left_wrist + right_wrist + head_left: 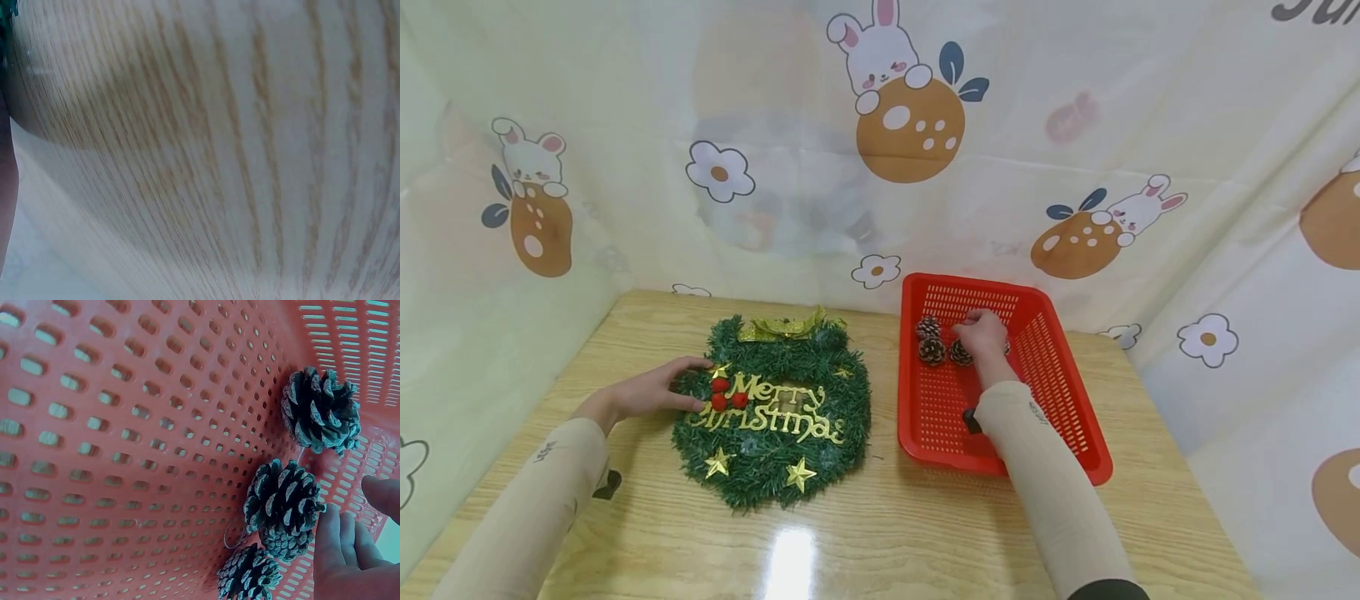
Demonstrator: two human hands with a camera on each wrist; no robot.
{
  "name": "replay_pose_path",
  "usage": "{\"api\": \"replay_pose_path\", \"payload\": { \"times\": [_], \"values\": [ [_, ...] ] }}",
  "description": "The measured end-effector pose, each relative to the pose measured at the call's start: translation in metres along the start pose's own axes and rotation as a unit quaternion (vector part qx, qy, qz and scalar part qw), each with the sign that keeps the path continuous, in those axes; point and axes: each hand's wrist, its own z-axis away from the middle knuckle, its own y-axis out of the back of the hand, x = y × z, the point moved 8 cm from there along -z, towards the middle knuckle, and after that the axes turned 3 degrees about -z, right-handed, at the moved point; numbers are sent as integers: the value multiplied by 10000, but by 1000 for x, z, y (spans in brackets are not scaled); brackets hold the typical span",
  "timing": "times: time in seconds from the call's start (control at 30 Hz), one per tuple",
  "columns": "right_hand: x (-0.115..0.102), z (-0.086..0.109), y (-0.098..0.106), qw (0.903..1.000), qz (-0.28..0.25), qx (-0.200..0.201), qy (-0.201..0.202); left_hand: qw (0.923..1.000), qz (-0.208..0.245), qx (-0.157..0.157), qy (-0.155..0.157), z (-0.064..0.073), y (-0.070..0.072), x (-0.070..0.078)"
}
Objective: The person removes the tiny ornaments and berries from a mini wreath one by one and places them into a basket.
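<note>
My left hand (655, 390) rests at the left edge of a green Christmas wreath (784, 357), thumb and fingers spread beside its red berries (720, 402). Gold "Merry Christmas" lettering (797, 422), gold stars (801, 474) and a gold bow (782, 327) decorate it. Inside a red plastic basket (917, 417) my right hand (985, 336) reaches down among several pine cones (932, 351). In the right wrist view its extended fingers (331, 540) come right up to the side of one pine cone (287, 497), with the thumb held apart. Another pine cone (322, 411) sits farther off.
Both items stand on a light wood-grain table (700, 542), the basket to the right of the wreath. A patterned cloth (790, 167) with rabbits and flowers hangs behind and along the sides. The left wrist view mostly shows the tabletop (206, 156).
</note>
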Motion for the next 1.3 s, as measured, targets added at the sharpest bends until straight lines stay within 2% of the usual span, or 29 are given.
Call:
{"api": "replay_pose_path", "payload": {
  "times": [0.53,0.63,0.77,0.93,1.13,1.3],
  "values": [
    [-13,7,-4,9994,-185,-122,252,10000,-48,21,-43,-1,-1,-1],
    [-22,11,-4,9983,-484,-120,293,10000,-43,25,-46,-1,0,-1],
    [-42,20,-4,9946,-927,-92,467,10000,-11,25,-45,-1,0,-1],
    [-73,37,-9,9895,-1107,-129,924,10000,3,29,-14,-1,1,0],
    [-109,62,-19,9762,-1389,-319,1633,10000,57,-6,48,0,0,-2],
    [-129,80,-29,9677,-1564,-484,1917,10000,24,-8,27,0,0,0]
  ]
}}
